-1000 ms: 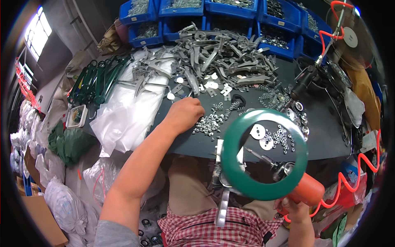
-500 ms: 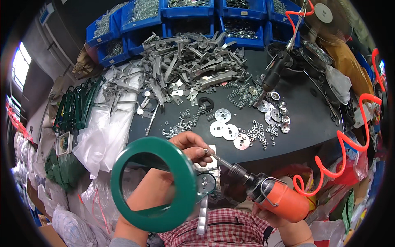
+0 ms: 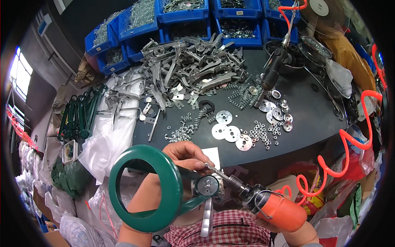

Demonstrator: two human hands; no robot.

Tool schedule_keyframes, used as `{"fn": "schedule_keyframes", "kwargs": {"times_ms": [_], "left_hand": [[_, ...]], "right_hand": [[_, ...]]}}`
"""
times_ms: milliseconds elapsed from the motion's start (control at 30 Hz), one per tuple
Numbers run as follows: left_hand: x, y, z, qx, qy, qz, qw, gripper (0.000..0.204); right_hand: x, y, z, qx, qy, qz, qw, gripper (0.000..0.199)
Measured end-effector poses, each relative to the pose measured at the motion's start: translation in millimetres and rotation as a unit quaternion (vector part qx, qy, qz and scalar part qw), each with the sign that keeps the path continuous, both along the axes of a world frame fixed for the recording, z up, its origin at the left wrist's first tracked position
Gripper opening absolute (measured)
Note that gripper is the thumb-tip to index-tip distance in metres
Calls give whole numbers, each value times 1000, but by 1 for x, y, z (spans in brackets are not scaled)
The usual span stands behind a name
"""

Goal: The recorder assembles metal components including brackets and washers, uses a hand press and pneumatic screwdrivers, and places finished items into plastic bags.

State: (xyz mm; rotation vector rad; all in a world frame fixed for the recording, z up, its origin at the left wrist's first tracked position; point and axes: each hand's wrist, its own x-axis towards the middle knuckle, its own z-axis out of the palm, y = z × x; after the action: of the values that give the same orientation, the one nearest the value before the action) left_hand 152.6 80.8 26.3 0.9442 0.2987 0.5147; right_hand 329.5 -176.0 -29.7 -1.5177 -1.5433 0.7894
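Observation:
My left hand [image 3: 186, 154] pinches a small shiny metal nut [image 3: 206, 164] between thumb and fingers at the tip of a driver bit. The bit belongs to an orange and black air screwdriver [image 3: 284, 210], which my right hand [image 3: 266, 224] grips from below, partly hidden behind it. In front of my left forearm stands a dark green ring-shaped frame [image 3: 171, 191]. Its two arms run to a round metal hub [image 3: 207, 186], with a flat metal lever [image 3: 206, 221] hanging below. What supports the frame cannot be seen.
On the dark table [image 3: 185, 144] lie a heap of grey metal levers [image 3: 193, 68], springs [image 3: 240, 96], discs [image 3: 231, 133] and loose nuts [image 3: 259, 132]. Blue bins [image 3: 181, 12] line the back. A second air screwdriver [image 3: 272, 70] hangs at right, near a coiled orange hose [image 3: 345, 144].
The green frame has turned, so both its arms and the hub show more plainly. Bit and pinching fingers have dropped slightly, closer to the hub. The view has shifted a little.

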Motion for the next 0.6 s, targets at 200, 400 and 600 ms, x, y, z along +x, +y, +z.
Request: {"fn": "schedule_keyframes", "kwargs": {"times_ms": [200, 400, 600], "left_hand": [[-7, -2, 1, 33, 42, 15, 998, 12], [-13, 11, -32, 98, -34, -43, 994, 20], [-39, -17, -30, 16, 39, 58, 997, 54]], "right_hand": [[-3, 12, 19, -2, 8, -18, 1000, 35], [-4, 4, 17, -75, 62, -61, 993, 42], [-1, -5, 38, -157, 97, -123, 975, 49]]}}
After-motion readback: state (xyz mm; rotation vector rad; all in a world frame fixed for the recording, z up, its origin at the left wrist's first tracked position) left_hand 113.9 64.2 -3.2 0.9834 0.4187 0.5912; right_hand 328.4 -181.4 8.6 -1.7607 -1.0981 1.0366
